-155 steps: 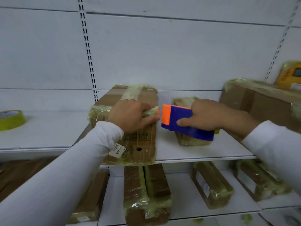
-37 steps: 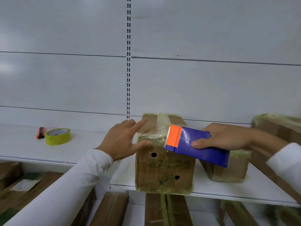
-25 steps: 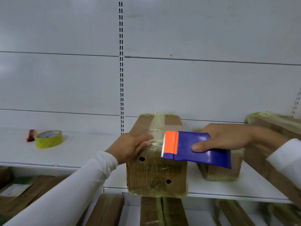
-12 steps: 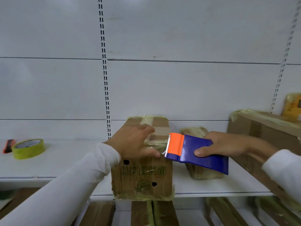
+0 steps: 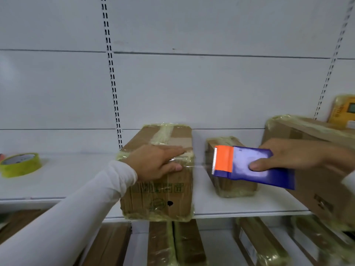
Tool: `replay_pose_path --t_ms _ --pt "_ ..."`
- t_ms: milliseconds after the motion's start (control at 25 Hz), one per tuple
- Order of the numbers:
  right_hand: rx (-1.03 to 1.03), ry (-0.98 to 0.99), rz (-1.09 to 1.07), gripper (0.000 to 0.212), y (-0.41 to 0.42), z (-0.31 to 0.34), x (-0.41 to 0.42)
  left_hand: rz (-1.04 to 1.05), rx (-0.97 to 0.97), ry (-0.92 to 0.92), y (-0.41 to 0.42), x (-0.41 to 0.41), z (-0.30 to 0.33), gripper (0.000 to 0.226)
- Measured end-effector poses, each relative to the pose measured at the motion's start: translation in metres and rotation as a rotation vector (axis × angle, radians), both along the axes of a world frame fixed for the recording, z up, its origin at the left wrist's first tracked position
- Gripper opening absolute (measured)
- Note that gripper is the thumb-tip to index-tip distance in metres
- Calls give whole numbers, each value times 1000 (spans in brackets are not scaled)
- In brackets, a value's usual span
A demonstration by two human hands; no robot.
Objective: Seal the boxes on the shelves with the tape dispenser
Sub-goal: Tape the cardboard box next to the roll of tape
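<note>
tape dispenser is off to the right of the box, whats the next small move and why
Probably press the left hand along the tape on the box front top edge: its fingers already lie flat there, and the tape dispenser, gripped by the right hand, has pulled clear.

head: single view, worn at head height | faces forward and slightly down at the white shelf (image 5: 230,204) and back panel (image 5: 192,89) | close range, arm's reach | wide-angle, edges curved
</note>
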State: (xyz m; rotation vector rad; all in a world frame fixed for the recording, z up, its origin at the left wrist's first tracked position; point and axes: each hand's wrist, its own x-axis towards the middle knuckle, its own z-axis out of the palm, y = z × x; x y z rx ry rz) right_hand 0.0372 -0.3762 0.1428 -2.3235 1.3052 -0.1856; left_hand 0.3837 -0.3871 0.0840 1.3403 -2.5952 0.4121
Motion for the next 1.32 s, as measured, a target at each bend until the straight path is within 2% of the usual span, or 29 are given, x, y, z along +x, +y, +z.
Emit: replay_pose_path --t_ms 120,240,360,440,520,720,880,1080,1240,1320 --pt "0 41 -101 50 7 -9 -2 63 -34 55 -3 -12 -1 72" --pt "-139 94 -176 51 6 -28 30 177 -206 43 -5 -38 -11 79" --pt "-356 223 -292 54 3 -39 61 206 -280 77 -4 -49 -17 72" --pt "-587 402 -371 45 1 -43 71 208 -278 131 0 -46 -16 72" --pt "-672 476 -423 37 2 -50 74 213 -273 155 4 -46 -17 69" --pt "-706 234 -510 51 1 -27 69 372 -205 122 -3 -70 -19 61" --pt "-584 143 -540 56 7 -29 49 453 -307 130 -7 -81 -25 40" --pt "-466 -30 -503 54 15 -51 20 478 -331 140 -12 -79 -26 56" --pt "-445 -81 -463 51 13 -57 8 487 -296 185 -11 -85 -24 41" --pt "-424 -144 -451 50 13 -60 1 494 -233 144 -10 -85 -18 44"
